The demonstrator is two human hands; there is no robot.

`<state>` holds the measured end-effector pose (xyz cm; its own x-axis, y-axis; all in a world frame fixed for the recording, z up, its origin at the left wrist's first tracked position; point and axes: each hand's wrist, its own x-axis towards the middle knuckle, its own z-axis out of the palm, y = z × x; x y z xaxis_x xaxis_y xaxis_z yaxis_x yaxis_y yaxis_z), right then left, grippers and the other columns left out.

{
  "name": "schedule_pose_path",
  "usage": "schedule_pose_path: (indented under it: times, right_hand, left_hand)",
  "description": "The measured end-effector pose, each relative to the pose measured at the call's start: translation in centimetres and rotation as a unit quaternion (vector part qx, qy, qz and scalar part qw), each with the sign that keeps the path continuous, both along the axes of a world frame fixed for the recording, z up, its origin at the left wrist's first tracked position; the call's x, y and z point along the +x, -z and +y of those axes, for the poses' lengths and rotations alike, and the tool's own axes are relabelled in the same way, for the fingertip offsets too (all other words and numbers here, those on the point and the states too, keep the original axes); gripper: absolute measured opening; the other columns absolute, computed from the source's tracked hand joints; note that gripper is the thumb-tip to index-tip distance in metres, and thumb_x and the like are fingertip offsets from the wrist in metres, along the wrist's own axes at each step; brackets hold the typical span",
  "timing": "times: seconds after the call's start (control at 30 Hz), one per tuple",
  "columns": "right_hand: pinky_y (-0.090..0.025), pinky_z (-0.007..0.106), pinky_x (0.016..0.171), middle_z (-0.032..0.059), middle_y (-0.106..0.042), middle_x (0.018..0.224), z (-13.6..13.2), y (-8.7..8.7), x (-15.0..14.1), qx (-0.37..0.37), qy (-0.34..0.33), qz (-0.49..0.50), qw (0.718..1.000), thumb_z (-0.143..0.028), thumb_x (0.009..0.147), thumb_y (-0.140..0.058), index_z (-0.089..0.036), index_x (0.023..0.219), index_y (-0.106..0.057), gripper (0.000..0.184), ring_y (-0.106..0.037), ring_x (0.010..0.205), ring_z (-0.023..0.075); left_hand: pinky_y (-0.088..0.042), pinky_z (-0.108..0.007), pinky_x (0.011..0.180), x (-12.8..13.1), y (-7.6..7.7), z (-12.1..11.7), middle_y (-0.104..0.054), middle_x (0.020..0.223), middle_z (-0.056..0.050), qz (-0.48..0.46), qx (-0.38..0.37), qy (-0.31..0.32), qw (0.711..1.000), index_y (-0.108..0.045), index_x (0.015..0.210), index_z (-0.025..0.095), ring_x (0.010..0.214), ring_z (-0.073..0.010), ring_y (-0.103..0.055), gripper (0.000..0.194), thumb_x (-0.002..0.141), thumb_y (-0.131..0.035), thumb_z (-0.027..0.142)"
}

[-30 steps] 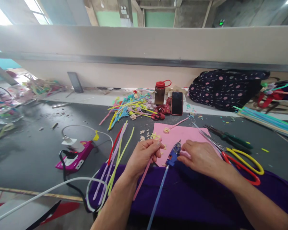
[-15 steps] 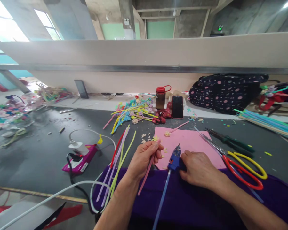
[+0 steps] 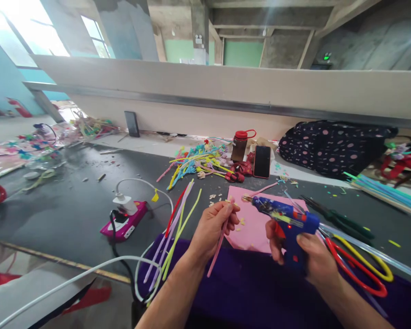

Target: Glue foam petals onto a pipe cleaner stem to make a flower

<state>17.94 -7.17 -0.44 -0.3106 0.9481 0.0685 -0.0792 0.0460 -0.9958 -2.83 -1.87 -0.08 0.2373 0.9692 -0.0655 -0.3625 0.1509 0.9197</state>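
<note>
Left [image 3: 213,228] holds pink stem [image 3: 217,252]; right [image 3: 318,258], glue gun [image 3: 284,212].

No lettering or number can be read. Far beyond the right hand's [image 3: 317,258] grip, high up, a green sign [image 3: 326,56] glows, its marking too small to tell.

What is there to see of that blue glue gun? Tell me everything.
The blue glue gun looks plastic, with a stained, metallic nozzle, a red trigger and a small red light on its side. A long clear stick juts from its rear. The right hand grips the handle, with the nozzle over the pink sheet, aimed toward the left hand without touching it.
</note>
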Motion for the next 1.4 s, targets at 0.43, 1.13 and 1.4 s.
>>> schedule_pose_path:
  times: [0.43, 1.13, 1.4]
  right_hand:
    - [-0.045, 0.030, 0.057, 0.0054, -0.059, 0.068, -1.1, 0.1, -1.1, 0.092, 0.042, -0.066, 0.993, -0.062, 0.081, -0.035, -0.017, 0.098, -0.059, 0.054, -0.054, 0.058, 0.0173]
    - [-0.044, 0.028, 0.055, 0.0007, -0.055, 0.066, -0.9, 1.1, -0.6, 0.090, 0.068, -0.082, 0.990, -0.056, 0.083, -0.041, -0.020, 0.102, -0.053, 0.043, -0.053, 0.055, 0.0150]
    - [-0.042, 0.030, 0.055, 0.0030, -0.057, 0.061, -0.8, 1.2, -0.5, 0.103, 0.055, -0.122, 0.986, -0.056, 0.085, -0.034, -0.016, 0.096, -0.058, 0.048, -0.053, 0.055, 0.0171]
  left_hand:
    - [-0.029, -0.019, 0.044, 0.3, -0.1, -0.1, -0.056, 0.058, 0.000, 0.003, 0.014, -0.006, 1.000, -0.063, 0.077, 0.014, 0.047, -0.0061, -0.045, 0.029, 0.074, -0.058, 0.043]
    - [-0.030, -0.019, 0.045, 0.3, 0.0, -0.2, -0.057, 0.061, -0.001, 0.017, 0.031, 0.008, 0.999, -0.062, 0.079, 0.013, 0.048, -0.0061, -0.045, 0.028, 0.080, -0.052, 0.039]
    - [-0.030, -0.019, 0.046, 0.3, 0.1, -0.2, -0.057, 0.059, -0.001, 0.020, 0.030, 0.009, 0.999, -0.063, 0.079, 0.014, 0.047, -0.0061, -0.045, 0.029, 0.079, -0.053, 0.041]
